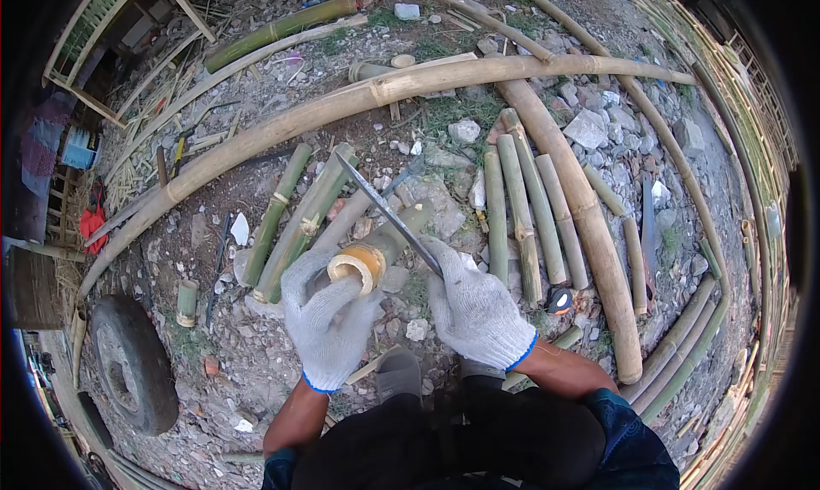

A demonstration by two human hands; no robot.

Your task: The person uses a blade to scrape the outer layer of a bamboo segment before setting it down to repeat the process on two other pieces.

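Note:
My left hand (329,328), in a pale knit glove with a blue cuff, is closed around one end of a short bamboo tube (389,244). A finger reaches into its hollow, and the rim there is pared down to yellowish wood. My right hand (480,311), gloved the same way, is closed on a long knife (382,201). Its handle is hidden in the glove. The dark blade slants up and to the left, overlapping the tube in this view. Cut bamboo lengths (301,221) lie just beyond my left hand.
More cut bamboo pieces (530,208) lie at the right, near a tape measure (559,300) and a saw (648,229). A long bamboo pole (376,93) crosses the rubble ground. An old tire (132,366) and a short bamboo stub (187,302) are at the left.

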